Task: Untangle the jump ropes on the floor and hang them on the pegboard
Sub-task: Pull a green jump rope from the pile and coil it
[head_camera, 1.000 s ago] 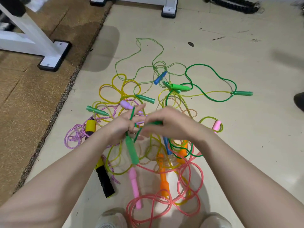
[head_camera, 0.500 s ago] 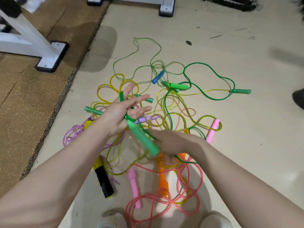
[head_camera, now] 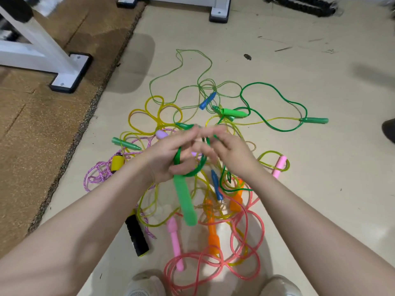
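Ropes lie in one tangled heap on the floor, none freed, so the untangling looks barely begun; pegboard not in view; both hands meet above the heap; left hand grips the green cord, its handle hanging below; right hand seems to pinch the same cord, fingers blurred; next move likely needs the loop drawn clear without tightening knots; crossings under the hands hidden.
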The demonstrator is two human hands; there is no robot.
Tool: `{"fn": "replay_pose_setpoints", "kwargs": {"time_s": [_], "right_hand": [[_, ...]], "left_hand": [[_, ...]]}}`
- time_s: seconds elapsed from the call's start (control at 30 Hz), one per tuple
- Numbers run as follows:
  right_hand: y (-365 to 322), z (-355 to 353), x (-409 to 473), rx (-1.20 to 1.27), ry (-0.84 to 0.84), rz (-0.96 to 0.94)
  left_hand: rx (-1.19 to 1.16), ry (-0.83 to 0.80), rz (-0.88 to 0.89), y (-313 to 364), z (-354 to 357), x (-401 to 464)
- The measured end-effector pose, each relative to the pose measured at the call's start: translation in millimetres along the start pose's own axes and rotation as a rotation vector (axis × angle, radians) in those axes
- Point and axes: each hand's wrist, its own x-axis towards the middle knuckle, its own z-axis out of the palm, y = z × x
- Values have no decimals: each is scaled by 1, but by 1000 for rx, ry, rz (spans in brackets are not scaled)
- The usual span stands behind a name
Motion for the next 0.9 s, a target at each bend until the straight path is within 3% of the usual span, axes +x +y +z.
{"fn": "replay_pose_setpoints", "kwargs": {"time_s": [0.1, 0.17, 0.23, 0.3, 0.43, 0.5, 0.6, 0.7, 0.8, 0.9], "right_hand": [[-4, 6, -21, -179, -605, 122], [-14, 7, -28, -291, -859, 123], [-24, 2, -24, -357, -761, -120], [-33, -11, -14, -292, -488, -314], [-20, -31, 7, 151, 69, -217], [-8, -23, 8, 284, 168, -82], [7, 3, -3, 119, 80, -11], [7, 20, -19, -43, -314, 1], [-7, 15, -26, -113, -689, 45], [-33, -12, -20, -362, -752, -108]], "left_hand": [[54, 426, 79, 4, 0, 10], [169, 607, 54, 1, -8, 11], [324, 669, -12, -9, -17, 9], [477, 632, -85, -18, -17, 4], [269, 341, -303, -9, 6, 2], [184, 171, -317, -3, 12, 2], [87, 138, -170, -2, 13, 2], [34, 364, -5, -5, -1, 6], [26, 576, 27, -6, -9, 10], [28, 643, 11, -17, -12, 12]]}}
